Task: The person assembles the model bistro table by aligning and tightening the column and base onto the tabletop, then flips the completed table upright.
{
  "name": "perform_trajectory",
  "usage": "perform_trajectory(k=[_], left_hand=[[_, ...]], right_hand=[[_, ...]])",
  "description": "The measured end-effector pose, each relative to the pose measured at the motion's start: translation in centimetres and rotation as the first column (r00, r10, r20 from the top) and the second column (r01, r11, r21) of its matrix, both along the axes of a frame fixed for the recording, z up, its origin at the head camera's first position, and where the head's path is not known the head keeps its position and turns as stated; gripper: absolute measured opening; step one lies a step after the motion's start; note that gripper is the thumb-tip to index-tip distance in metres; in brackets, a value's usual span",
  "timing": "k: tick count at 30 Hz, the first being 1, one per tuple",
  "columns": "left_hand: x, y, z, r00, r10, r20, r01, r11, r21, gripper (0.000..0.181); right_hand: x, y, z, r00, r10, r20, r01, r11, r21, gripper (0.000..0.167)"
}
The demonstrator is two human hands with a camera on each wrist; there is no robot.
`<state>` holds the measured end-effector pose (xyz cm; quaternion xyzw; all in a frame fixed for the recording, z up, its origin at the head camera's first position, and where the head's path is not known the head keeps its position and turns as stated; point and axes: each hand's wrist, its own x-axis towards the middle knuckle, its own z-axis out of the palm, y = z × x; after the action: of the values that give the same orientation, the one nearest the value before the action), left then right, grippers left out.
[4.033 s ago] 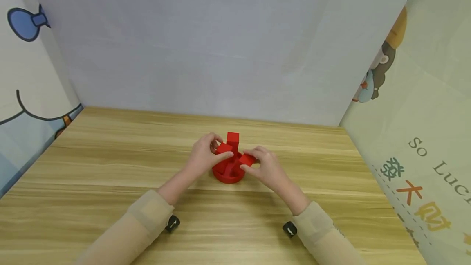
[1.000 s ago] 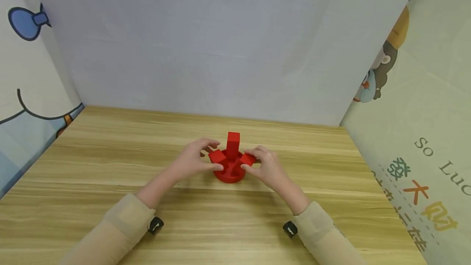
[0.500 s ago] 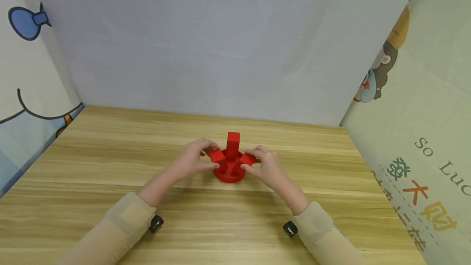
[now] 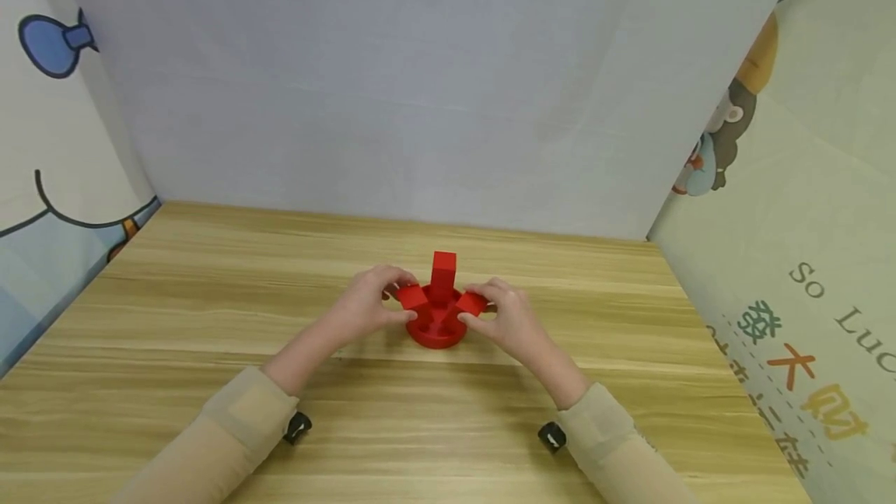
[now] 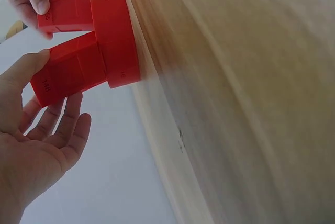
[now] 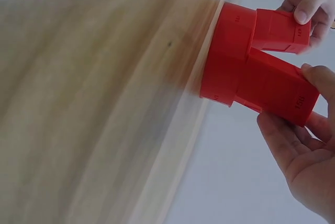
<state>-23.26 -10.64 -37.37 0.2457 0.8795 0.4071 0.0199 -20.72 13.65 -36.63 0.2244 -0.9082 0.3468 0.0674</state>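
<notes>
A round, low-walled red base stands on the wooden table, with three red rectangular blocks rising from it. The rear block is upright and untouched. On the left, my left hand pinches the left block between thumb and fingers; this block leans outward. My right hand holds the right block the same way, and it tilts to the right. Small dark numbers mark the blocks, as on the left-hand block in the left wrist view. The blocks' lower ends are hidden inside the base.
The wood-grain table extends all round the base. A plain pale cloth hangs behind it. Printed cloths with cartoon figures and lettering close off both sides. Black wrist devices show at both sleeves.
Over the last seconds my left hand has moved left with its block, which now leans outward at the base's left side. Its fingers have since closed in on the block. The right hand stays put.
</notes>
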Motion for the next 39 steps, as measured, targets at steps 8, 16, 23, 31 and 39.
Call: perform_trajectory(k=[8,16,23,31,39], left_hand=[[-0.1,0.2,-0.4,0.999,0.036,-0.019,-0.035,0.998,0.048,0.039],[0.0,0.9,0.3,0.996,0.081,-0.032,-0.077,0.992,0.096,0.038],[-0.5,2.2,1.4,0.98,0.189,-0.058,-0.174,0.965,0.196,0.032],[-0.7,2.7,2.4,0.953,0.27,-0.136,-0.236,0.945,0.225,0.018],[-0.1,3.3,5.0,0.931,0.338,-0.14,-0.29,0.915,0.279,0.023]], right_hand=[[0.0,0.1,0.2,1.0,0.001,-0.026,0.0,0.999,0.036,0.044],[0.5,0.8,-0.1,0.979,0.016,-0.203,-0.005,0.998,0.055,0.053],[1.3,1.3,0.1,0.904,0.123,-0.409,-0.09,0.991,0.098,0.051],[1.9,0.9,0.4,0.868,0.17,-0.467,-0.116,0.983,0.142,0.048],[2.5,0.0,0.5,0.848,0.19,-0.494,-0.118,0.978,0.174,0.057]])
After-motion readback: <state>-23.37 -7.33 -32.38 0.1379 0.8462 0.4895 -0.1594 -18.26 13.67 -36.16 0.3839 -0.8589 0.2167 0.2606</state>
